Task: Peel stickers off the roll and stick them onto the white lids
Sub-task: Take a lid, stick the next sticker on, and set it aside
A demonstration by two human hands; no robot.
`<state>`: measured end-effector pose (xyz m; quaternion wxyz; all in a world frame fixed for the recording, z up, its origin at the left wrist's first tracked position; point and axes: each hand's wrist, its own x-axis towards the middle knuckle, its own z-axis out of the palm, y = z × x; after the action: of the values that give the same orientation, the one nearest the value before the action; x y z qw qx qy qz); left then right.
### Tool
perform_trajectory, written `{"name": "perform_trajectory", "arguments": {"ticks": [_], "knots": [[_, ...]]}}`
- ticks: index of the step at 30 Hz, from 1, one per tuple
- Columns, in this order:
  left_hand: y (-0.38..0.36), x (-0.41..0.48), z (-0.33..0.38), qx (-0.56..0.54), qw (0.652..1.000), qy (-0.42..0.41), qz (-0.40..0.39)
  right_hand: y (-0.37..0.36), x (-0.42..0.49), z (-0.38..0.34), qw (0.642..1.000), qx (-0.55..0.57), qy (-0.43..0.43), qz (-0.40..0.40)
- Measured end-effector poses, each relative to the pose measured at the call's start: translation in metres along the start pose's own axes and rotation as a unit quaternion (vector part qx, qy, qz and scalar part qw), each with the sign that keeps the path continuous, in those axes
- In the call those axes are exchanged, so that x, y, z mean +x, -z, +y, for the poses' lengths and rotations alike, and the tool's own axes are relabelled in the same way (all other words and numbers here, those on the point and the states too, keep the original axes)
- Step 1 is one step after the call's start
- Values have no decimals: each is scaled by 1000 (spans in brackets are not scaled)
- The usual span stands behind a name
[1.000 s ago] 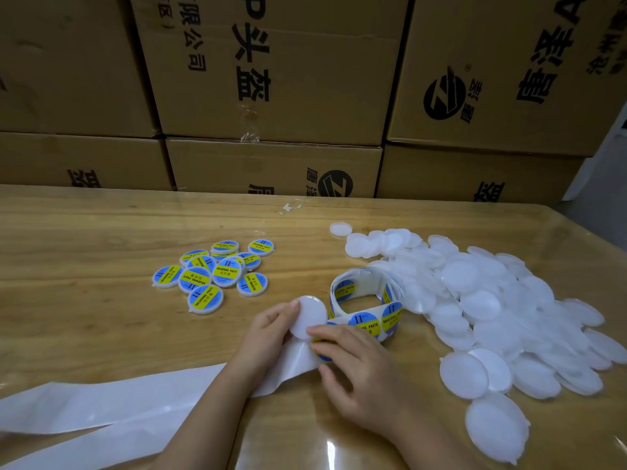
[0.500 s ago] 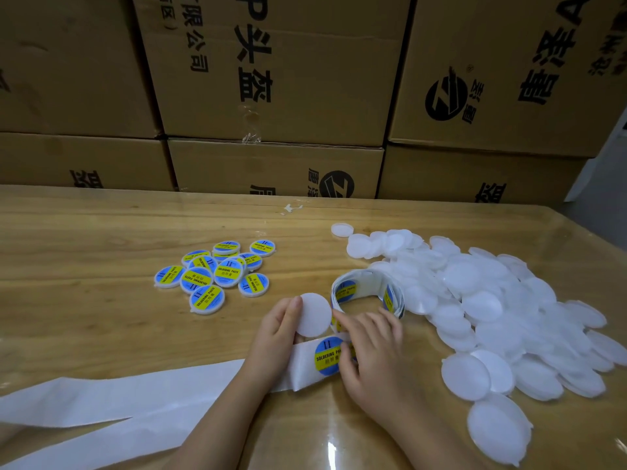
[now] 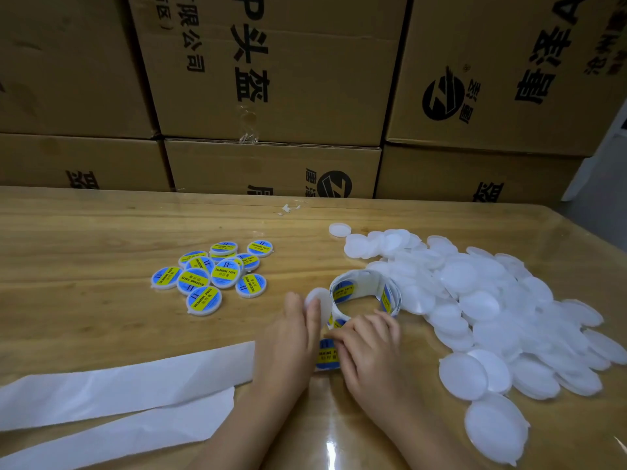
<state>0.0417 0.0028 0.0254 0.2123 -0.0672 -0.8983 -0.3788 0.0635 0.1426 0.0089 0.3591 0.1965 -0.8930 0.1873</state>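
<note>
The left hand (image 3: 288,337) pinches a plain white round plastic lid (image 3: 320,293) just beside the coiled paper sticker roll (image 3: 364,293); the right hand (image 3: 369,354) pinches a blue-and-yellow round sticker (image 3: 327,355) (partly hidden). A hurried peel could crease it or land it off-centre.

Open tabletop (image 3: 84,266) lies left; lid pile (image 3: 492,300) blocks right, boxes (image 3: 271,79) behind.

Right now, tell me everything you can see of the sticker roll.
The sticker roll is a loose loop of white backing paper standing on edge on the wooden table, carrying round blue-and-yellow stickers. Its right side meets the pile of white lids. Its tail runs toward the person, where the right hand pinches a sticker and the left hand, holding a white lid, rests on the strip.
</note>
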Motion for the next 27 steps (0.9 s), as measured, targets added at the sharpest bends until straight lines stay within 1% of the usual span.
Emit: {"name": "perform_trajectory", "arguments": {"ticks": [2, 4, 9, 12, 14, 17, 19, 27], "knots": [[-2, -3, 4, 45, 999, -21, -4, 2, 0, 0, 1000, 11, -2, -3], [-3, -4, 2, 48, 998, -28, -8, 4, 1, -1, 1000, 25, -5, -9], [-10, 3, -17, -59, 998, 28, -13, 7, 1, 1, 998, 55, -13, -38], [-15, 7, -27, -96, 994, 53, -11, 7, 0, 3, 997, 54, -16, -59], [-18, 9, -30, -125, 990, 64, -25, 6, 0, 4, 996, 51, -19, -64], [-21, 8, -32, -155, 983, 66, -71, 6, 0, 3, 996, 59, -16, -66], [-22, 8, -33, -165, 980, 62, -87, 5, 0, 2, 995, 76, -11, -55], [-19, 7, -29, -189, 975, 52, -101, 5, 1, -2, 992, 114, -6, -49]]}}
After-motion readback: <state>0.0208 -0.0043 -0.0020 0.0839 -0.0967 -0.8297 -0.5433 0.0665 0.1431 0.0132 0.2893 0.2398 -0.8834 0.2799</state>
